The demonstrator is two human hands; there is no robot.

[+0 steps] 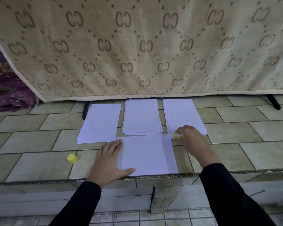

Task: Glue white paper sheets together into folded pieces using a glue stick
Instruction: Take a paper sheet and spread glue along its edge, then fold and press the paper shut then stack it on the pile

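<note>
lying flat with straight fingers, the left hand [110, 158] presses the left edge of one single white sheet [149, 155] at the near edge of the tiled tabletop [39, 163]. the right hand [190, 136] grips one uncapped glue stick [176, 136], its tip at the sheet's far right corner. behind the sheet, three lots of white paper lie in a row: left pile [100, 123], middle pile [141, 116], right pile [181, 113]; one yellow cap [72, 158] lies apart, left of the left hand.

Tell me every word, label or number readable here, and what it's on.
"CC": paired-letter motif, repeated across the beige cloth.
Glue stick label: print too small and blurred to read.
Sheets and yellow cap: no text.
</note>
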